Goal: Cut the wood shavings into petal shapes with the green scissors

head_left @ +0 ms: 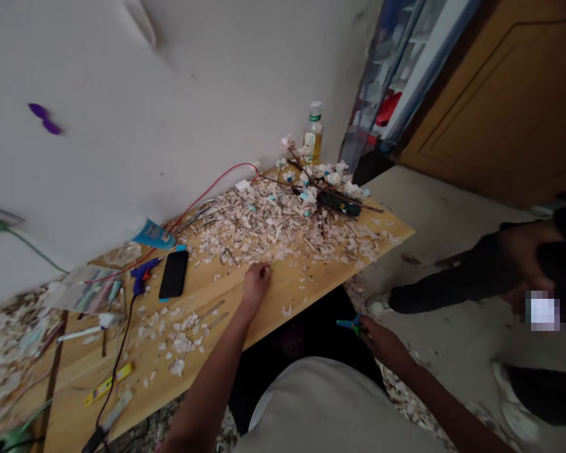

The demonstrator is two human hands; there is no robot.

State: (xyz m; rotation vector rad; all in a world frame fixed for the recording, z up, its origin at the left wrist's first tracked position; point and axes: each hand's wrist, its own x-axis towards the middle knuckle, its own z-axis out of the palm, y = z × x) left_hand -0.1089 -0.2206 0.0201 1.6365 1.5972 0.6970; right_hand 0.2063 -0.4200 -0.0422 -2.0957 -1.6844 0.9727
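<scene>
My left hand (256,284) rests at the near side of the heap of pale petals (259,220) on the wooden table (283,280). Its fingers are curled in; whether anything small is inside is hidden. Off the table's front edge, above my lap, my right hand (375,336) is closed on a small blue and green tool (349,324) that points left. Branches with white and pink blossoms (330,179) lie at the far right of the table, over a dark green object (339,204).
A bottle (313,135) stands at the back. To the left are a black phone (173,274), a blue cup (153,233) on its side, a blue glue gun (142,275) and a yellow cutter (108,384). Another person's dark-clothed legs (443,280) are at the right.
</scene>
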